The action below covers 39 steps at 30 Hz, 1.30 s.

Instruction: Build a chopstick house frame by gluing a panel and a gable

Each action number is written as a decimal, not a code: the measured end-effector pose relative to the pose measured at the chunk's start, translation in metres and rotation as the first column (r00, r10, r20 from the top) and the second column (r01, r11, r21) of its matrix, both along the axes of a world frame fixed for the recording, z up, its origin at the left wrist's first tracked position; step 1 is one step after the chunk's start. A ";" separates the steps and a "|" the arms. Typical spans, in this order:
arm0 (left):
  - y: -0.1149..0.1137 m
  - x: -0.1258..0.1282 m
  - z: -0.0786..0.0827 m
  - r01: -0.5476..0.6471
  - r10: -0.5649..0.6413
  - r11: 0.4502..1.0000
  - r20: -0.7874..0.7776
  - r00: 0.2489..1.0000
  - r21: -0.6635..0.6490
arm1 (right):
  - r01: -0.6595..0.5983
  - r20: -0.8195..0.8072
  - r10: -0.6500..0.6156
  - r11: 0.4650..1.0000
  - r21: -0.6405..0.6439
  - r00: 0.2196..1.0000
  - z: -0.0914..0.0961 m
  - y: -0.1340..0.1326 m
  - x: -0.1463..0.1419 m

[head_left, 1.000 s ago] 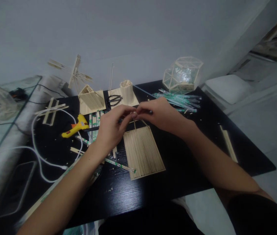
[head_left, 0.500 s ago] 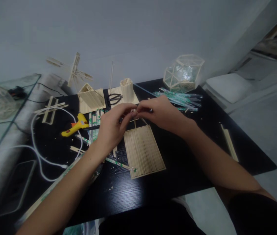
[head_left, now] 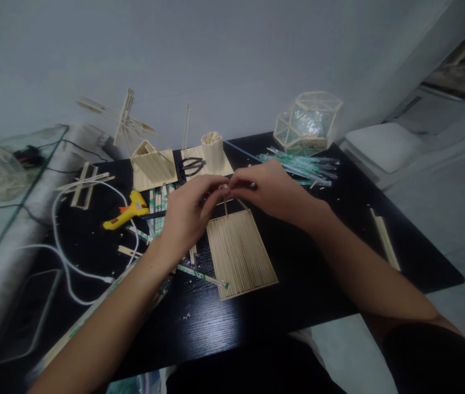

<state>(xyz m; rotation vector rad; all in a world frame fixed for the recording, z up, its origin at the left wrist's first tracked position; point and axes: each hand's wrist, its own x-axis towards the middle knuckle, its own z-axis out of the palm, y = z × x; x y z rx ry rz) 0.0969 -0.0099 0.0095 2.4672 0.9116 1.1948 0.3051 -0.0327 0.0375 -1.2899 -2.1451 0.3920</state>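
Fingertips of my left hand (head_left: 187,210) and my right hand (head_left: 271,191) meet above the far edge of a flat panel of wooden sticks (head_left: 243,251). Both hands are closed in a pinch around the upper ends of thin wooden sticks (head_left: 226,208), which slant up from that edge. The exact joint between the sticks is mostly hidden by my fingers. The panel lies on the black table (head_left: 310,290), its sticks side by side with a crosspiece along the near edge. A wrapped stick (head_left: 202,275) overlaps the panel's near left corner.
A yellow glue gun (head_left: 129,210) lies left beside a white cable (head_left: 66,262). Behind stand a triangular stick holder (head_left: 150,164), a round stick cup (head_left: 213,150) and black scissors (head_left: 191,165). Green-wrapped chopsticks (head_left: 302,164) and a geometric stick frame (head_left: 310,120) are at back right.
Almost nothing differs. My hands keep the same pinch over the panel's far edge, with only a tiny shift of the left hand and the panel.
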 end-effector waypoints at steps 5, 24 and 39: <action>0.000 0.000 -0.001 -0.013 0.013 1.000 0.004 1.000 -0.012 | -0.002 -0.111 -0.001 1.000 -0.024 0.994 -0.001 -0.001 -0.003; 0.000 0.000 -0.001 -0.006 0.006 1.000 0.011 1.000 0.004 | 0.041 -0.047 -0.040 0.999 0.030 0.998 -0.002 -0.003 -0.005; 0.001 -0.001 -0.002 -0.012 0.012 1.000 0.027 1.000 -0.001 | 0.033 -0.047 -0.030 0.998 0.061 0.998 -0.004 -0.003 -0.006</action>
